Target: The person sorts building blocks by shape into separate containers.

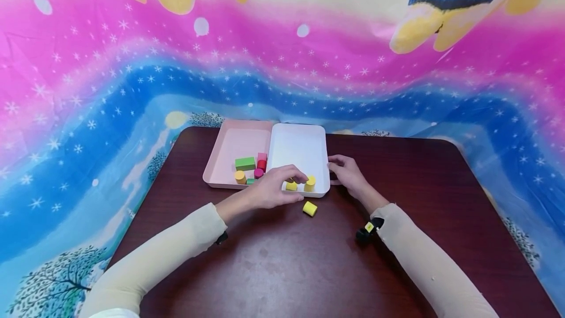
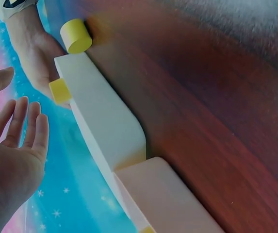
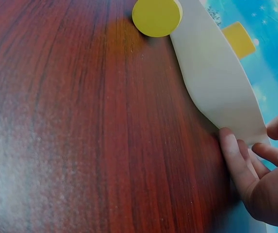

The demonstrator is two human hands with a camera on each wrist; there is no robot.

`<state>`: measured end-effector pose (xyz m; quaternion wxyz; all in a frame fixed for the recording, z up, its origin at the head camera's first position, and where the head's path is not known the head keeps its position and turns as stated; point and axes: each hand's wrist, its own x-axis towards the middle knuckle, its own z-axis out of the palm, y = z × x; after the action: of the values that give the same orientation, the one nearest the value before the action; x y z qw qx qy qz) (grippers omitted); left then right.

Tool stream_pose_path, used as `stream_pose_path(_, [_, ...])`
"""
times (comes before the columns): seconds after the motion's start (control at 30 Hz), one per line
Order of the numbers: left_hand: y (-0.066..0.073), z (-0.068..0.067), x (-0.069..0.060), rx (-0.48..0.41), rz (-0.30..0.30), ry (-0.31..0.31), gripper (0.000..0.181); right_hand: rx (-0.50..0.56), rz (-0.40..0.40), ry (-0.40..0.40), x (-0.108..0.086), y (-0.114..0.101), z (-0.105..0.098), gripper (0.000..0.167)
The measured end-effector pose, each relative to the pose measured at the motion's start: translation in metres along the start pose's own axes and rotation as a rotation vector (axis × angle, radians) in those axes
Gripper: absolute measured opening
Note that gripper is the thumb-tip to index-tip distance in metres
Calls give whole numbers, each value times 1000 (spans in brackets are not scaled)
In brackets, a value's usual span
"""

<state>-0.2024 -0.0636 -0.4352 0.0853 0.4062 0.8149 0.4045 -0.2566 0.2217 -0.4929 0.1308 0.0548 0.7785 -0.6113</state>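
Note:
A white tray point(image 1: 300, 148) lies on the table, with two yellow cylinders in its near end; one yellow cylinder point(image 1: 310, 183) stands at the right and another yellow piece point(image 1: 291, 186) is partly behind my left fingers. My left hand point(image 1: 272, 188) hovers over the tray's near edge, its fingers loosely bent and apart, and the palm looks bare in the left wrist view. A third yellow cylinder point(image 1: 310, 208) lies on its side on the table, just in front of the tray. At the tray's right side, the fingertips of my right hand point(image 1: 348, 175) touch the outer wall and rim.
Left of the white tray, a pink tray point(image 1: 238, 134) adjoins it. It holds a green block point(image 1: 244, 163), a yellow-orange cylinder point(image 1: 240, 177) and several red, pink and green blocks, partly covered by my left hand. A patterned cloth point(image 1: 282, 72) hangs behind the dark wooden table point(image 1: 265, 269).

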Motion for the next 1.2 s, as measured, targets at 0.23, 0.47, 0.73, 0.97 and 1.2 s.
stream_pose_path(0.23, [-1,8,0,-5,19,-27,48,-11,1,-5,-2,-1,0,41])
stream_pose_path(0.47, [0,15,-2,25,24,-31,45,0,-3,-3,-1,-1,1,40])
stream_pose_path(0.73, [1,18,-2,61,9,-61,45,-4,-2,4,0,1,0,40])
stream_pose_path(0.97, [0,25,-2,75,54,-64,42,-2,-10,13,1,2,0,40])
stream_pose_path(1.2, [-2,34,-5,103,35,-110,42,-15,-23,9,-1,3,0,41])
